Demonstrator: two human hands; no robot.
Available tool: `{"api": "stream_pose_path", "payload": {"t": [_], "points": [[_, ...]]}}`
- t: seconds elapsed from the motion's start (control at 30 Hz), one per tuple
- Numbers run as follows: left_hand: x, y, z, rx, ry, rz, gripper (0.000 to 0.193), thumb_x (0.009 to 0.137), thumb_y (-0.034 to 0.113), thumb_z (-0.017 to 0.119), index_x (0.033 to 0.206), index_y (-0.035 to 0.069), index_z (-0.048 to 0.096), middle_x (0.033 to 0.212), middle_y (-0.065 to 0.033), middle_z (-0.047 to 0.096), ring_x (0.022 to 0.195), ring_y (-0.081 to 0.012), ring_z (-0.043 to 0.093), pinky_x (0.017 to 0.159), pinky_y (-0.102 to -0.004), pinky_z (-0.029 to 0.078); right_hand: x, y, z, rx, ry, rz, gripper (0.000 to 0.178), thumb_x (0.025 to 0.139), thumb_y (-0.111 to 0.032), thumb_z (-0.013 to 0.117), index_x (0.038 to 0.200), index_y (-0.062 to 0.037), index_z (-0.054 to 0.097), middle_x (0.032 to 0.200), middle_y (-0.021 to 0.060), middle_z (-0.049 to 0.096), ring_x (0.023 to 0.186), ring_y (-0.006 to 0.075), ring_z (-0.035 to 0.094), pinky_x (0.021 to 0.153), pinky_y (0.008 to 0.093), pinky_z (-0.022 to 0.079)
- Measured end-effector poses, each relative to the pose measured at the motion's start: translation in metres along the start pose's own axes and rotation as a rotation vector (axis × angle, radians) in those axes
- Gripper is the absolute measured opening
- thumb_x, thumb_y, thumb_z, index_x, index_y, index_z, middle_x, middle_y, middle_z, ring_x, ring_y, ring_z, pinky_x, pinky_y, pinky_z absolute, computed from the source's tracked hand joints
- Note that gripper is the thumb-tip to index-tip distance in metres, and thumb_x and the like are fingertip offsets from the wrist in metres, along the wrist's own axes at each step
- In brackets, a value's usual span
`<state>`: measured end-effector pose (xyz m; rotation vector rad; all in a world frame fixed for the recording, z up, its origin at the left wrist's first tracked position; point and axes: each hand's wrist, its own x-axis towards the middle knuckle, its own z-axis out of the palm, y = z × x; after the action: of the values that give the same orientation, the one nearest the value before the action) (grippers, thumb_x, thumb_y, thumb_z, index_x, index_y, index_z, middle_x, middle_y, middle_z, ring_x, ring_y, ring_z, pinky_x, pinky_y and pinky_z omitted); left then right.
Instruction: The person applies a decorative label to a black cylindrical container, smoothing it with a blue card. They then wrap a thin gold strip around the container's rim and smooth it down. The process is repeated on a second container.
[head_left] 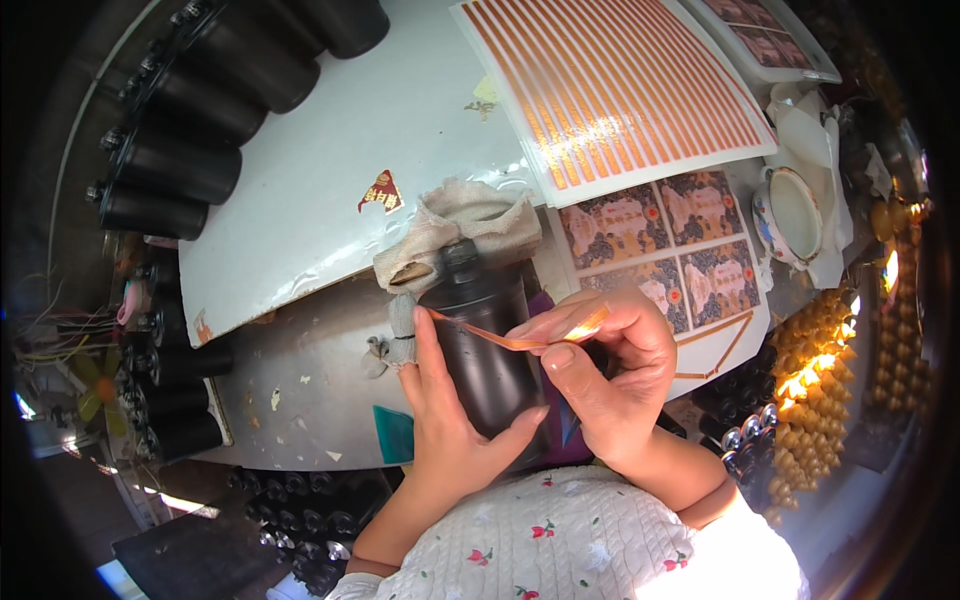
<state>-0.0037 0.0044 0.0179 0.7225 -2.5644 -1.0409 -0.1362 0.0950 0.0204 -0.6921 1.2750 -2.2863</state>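
A black bottle [487, 370] lies in front of me, its neck pointing away and propped on a crumpled beige cloth [480, 215]. My left hand [445, 420] grips its left side, thumb across the near part and forefinger stretched along the body. An orange-gold sticker strip [490, 334] runs over the bottle from my left fingertip to my right hand [620, 375]. Thumb and forefinger of the right hand pinch the strip, and its loose end curls up above them. Whether the strip's left end is stuck down, I cannot tell.
A sheet of orange-gold strips [620, 90] lies at the far right, above a sheet of patterned labels [665, 245]. Beside them stands a white cup [790, 215]. Several black bottles [200, 95] line the left of the white board [300, 200]; gold knobbly pieces [815, 385] hang right.
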Motion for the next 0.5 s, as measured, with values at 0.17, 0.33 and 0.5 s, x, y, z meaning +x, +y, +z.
{"api": "stream_pose_path", "payload": {"t": [0.17,0.33,0.5], "points": [[0.0,0.0,-0.001,-0.008,-0.001,0.0,0.125,0.069,0.027,0.087,0.154,-0.01,0.004,0.146,-0.0269,0.035,0.105,-0.0347,0.041,0.095,-0.0443,0.04,0.004,-0.002,-0.001,0.118,0.119,0.121,0.018,0.091,0.011,0.062,0.099,-0.0017,0.052,0.102,0.0161,0.071,0.095,0.0169,0.07,0.081,0.029,0.055],[-0.001,-0.003,0.001,-0.025,0.026,0.027,0.123,0.069,0.028,0.087,0.153,-0.011,0.007,0.146,-0.0281,0.034,0.106,-0.0351,0.041,0.095,-0.0448,0.04,0.008,0.002,-0.012,0.086,0.23,0.265,0.011,0.094,0.003,0.062,0.098,-0.0037,0.053,0.098,0.0131,0.072,0.091,0.0152,0.07,0.08,0.0279,0.055],[-0.006,-0.011,0.011,-0.161,0.069,-0.062,0.126,0.069,0.028,0.087,0.155,-0.004,0.001,0.14,-0.0225,0.034,0.119,-0.0334,0.041,0.104,-0.0454,0.035,0.013,0.014,-0.02,0.178,0.276,0.427,0.008,0.094,-0.007,0.066,0.098,-0.0065,0.059,0.095,0.0099,0.072,0.077,0.0097,0.065,0.058,0.019,0.043]]}}
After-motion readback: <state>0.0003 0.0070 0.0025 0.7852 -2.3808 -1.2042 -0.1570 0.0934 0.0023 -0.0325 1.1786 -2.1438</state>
